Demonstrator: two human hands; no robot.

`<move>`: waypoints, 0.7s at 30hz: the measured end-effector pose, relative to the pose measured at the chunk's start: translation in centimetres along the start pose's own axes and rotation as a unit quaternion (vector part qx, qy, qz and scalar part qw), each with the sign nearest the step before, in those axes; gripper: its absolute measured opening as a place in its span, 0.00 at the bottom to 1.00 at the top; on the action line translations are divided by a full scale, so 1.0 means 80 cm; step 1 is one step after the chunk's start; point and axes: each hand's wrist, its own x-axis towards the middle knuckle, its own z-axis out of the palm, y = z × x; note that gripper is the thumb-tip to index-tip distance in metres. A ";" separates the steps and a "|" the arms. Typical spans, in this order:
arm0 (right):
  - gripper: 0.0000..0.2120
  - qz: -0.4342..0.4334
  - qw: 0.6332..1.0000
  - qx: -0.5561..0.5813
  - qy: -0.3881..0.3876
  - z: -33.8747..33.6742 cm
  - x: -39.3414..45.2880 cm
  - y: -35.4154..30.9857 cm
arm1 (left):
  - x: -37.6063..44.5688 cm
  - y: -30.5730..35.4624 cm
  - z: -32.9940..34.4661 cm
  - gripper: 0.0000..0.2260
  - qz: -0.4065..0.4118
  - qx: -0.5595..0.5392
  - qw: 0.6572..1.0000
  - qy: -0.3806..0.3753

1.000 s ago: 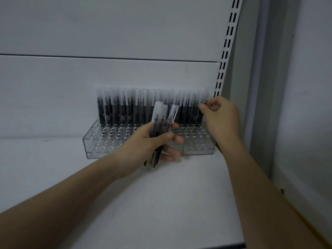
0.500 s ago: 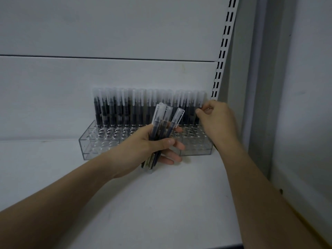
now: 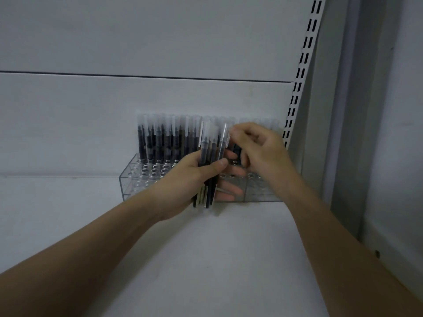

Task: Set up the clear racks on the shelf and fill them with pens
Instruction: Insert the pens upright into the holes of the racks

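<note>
Your left hand, at the centre of the frame, wraps thumb and fingers round a small bundle of pens, holding them upright with the clear caps on top so each can go straight down into a hole without being turned. Your right hand, just to the right of it, has its fingertips curled in at the cap of the rightmost pen in the bundle and seems to pinch it, likely to draw one out; blur hides the exact contact. Behind both hands the clear rack sits on the white shelf, pushed back close to the rear panel, with a slotted upright running up the right of the frame. A row of pens stands along the rack's back holes, while the front holes at its left end are open. Filling back to front makes sense, since standing pens would otherwise block your reach.
</note>
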 end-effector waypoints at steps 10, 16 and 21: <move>0.07 0.016 0.995 0.101 0.007 0.027 -0.009 0.002 | -0.007 0.029 -0.022 0.12 -0.022 0.088 0.996 -0.026; 0.06 0.028 0.965 0.247 0.083 0.018 -0.001 -0.002 | -0.032 0.065 -0.083 0.10 0.016 0.087 0.994 0.057; 0.05 0.023 0.961 0.261 0.082 0.035 0.002 -0.006 | -0.038 0.072 -0.153 0.09 0.130 0.032 0.964 0.231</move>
